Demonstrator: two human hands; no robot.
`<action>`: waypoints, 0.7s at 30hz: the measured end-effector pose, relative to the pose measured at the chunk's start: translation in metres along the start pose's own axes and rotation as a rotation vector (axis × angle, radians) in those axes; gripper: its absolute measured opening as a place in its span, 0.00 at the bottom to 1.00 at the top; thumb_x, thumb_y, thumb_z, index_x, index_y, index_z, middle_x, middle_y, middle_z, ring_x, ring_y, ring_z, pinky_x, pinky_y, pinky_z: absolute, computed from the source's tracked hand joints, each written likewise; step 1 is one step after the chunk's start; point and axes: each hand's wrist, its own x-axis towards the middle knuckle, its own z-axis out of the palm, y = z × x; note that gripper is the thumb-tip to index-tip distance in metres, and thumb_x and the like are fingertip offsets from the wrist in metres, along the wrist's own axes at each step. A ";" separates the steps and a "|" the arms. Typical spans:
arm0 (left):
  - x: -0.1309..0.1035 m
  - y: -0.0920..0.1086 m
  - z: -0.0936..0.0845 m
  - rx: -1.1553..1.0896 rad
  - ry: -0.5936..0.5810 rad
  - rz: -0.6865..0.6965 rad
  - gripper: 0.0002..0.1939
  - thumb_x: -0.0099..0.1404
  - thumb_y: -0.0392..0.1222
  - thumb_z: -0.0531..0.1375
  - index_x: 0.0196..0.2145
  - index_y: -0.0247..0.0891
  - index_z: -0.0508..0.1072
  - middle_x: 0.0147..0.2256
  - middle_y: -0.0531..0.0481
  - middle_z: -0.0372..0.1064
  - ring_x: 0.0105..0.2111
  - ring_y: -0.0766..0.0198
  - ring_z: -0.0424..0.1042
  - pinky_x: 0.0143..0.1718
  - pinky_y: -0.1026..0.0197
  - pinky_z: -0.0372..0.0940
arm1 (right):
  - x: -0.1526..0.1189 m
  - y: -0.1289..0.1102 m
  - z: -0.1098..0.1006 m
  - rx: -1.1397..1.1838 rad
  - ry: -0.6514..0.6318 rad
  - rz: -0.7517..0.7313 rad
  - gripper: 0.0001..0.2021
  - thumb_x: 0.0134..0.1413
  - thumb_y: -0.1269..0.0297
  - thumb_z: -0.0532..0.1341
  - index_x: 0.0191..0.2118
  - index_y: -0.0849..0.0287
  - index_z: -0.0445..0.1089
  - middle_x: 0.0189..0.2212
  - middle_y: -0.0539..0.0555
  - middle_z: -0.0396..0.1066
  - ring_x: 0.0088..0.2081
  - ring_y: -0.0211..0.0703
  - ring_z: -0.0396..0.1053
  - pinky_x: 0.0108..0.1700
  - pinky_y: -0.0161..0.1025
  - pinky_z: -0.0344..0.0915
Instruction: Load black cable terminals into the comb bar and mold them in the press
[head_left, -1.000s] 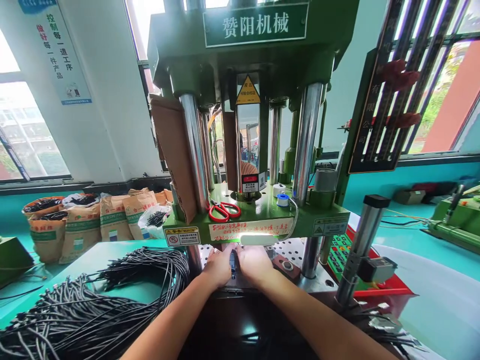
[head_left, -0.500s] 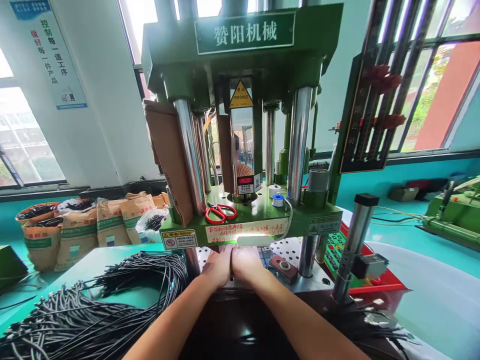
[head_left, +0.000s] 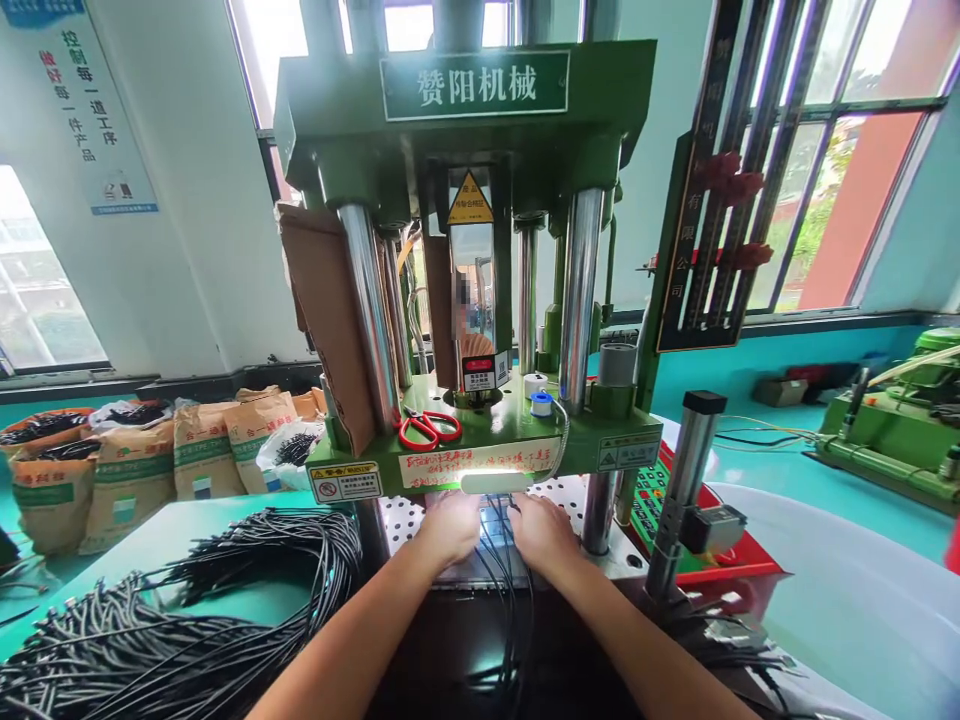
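Note:
Below the upper platen of a green press (head_left: 480, 440), both my hands reach into the lit work area. Between them lies a metal mould plate (head_left: 493, 525), and several black cables (head_left: 504, 580) run from it down over the dark front edge. My left hand (head_left: 448, 530) is curled at the left side of the plate; its fingertips and what they hold are hidden. My right hand (head_left: 546, 535) is at the right side, its fingers pinched at the upper end of a cable.
Red-handled scissors (head_left: 429, 430) and a blue-white spool (head_left: 540, 404) lie on the press. Bundled black cables (head_left: 247, 590) cover part of the left table (head_left: 176, 520). A metal post (head_left: 690, 500) and a red tray (head_left: 739, 565) stand right. Sacks (head_left: 135, 470) line the wall.
My hands have moved apart from close together. Black cables now show hanging between them. The brown block seen right of the hands is no longer visible. The view has shifted slightly.

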 end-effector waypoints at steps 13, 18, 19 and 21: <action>0.004 0.007 0.016 0.002 0.030 0.093 0.26 0.60 0.35 0.49 0.56 0.38 0.63 0.51 0.43 0.69 0.51 0.53 0.67 0.55 0.52 0.57 | 0.013 0.002 0.009 -0.030 -0.096 -0.050 0.16 0.58 0.73 0.50 0.44 0.59 0.73 0.45 0.59 0.73 0.49 0.52 0.65 0.50 0.43 0.54; 0.005 0.010 0.017 0.002 0.054 0.078 0.24 0.60 0.36 0.49 0.54 0.39 0.65 0.52 0.45 0.68 0.52 0.55 0.66 0.56 0.54 0.57 | 0.010 -0.004 -0.002 -0.048 -0.071 -0.051 0.16 0.59 0.71 0.50 0.44 0.58 0.74 0.44 0.59 0.74 0.48 0.52 0.66 0.48 0.44 0.56; 0.003 0.010 0.016 0.006 0.068 0.067 0.24 0.60 0.36 0.49 0.54 0.39 0.66 0.52 0.45 0.68 0.52 0.55 0.66 0.56 0.54 0.57 | 0.010 -0.005 -0.004 -0.050 -0.058 -0.043 0.15 0.59 0.71 0.50 0.43 0.58 0.74 0.43 0.60 0.74 0.48 0.52 0.66 0.48 0.44 0.56; -0.002 0.009 0.014 0.019 0.112 0.022 0.22 0.61 0.35 0.48 0.52 0.36 0.67 0.52 0.43 0.69 0.53 0.55 0.65 0.57 0.53 0.56 | 0.011 -0.010 -0.007 -0.050 -0.031 -0.030 0.15 0.60 0.70 0.51 0.41 0.59 0.75 0.44 0.60 0.74 0.49 0.51 0.66 0.48 0.43 0.57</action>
